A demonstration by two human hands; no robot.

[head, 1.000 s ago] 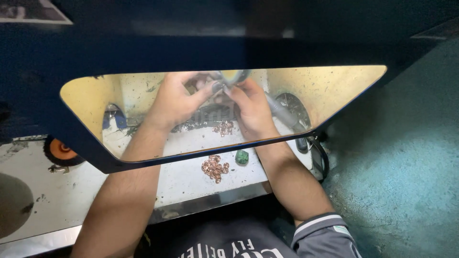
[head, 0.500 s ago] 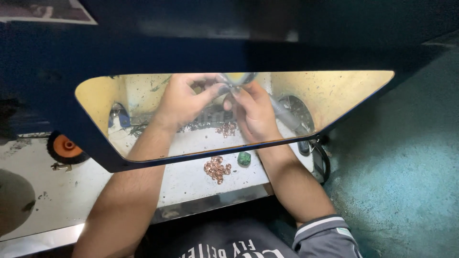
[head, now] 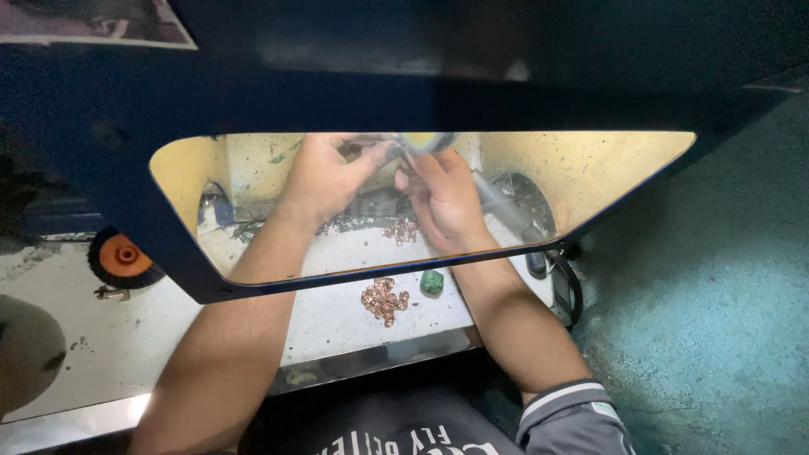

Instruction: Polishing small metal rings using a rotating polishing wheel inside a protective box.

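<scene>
Both my hands work behind a clear, yellow-tinted shield (head: 590,168) set in a dark blue hood. My left hand (head: 324,173) has its fingers pinched on a small piece, too small to make out, at the upper middle. My right hand (head: 442,198) meets it there, closed around a grey rod-like tool (head: 501,202) that slants down to the right. The fingertips of both hands touch just under a blurred round wheel (head: 425,139). A pile of small copper-coloured rings (head: 384,299) lies on the white bench below my hands.
A second small heap of copper rings (head: 401,229) sits behind the shield. A green lump (head: 432,282) lies beside the front pile. An orange-hubbed black wheel (head: 122,257) is at the left. A black cable (head: 569,286) hangs at the bench's right end, over a teal floor (head: 716,320).
My hands stay pressed together at the same spot by the wheel, with only small finger shifts. The view has drifted a little.
</scene>
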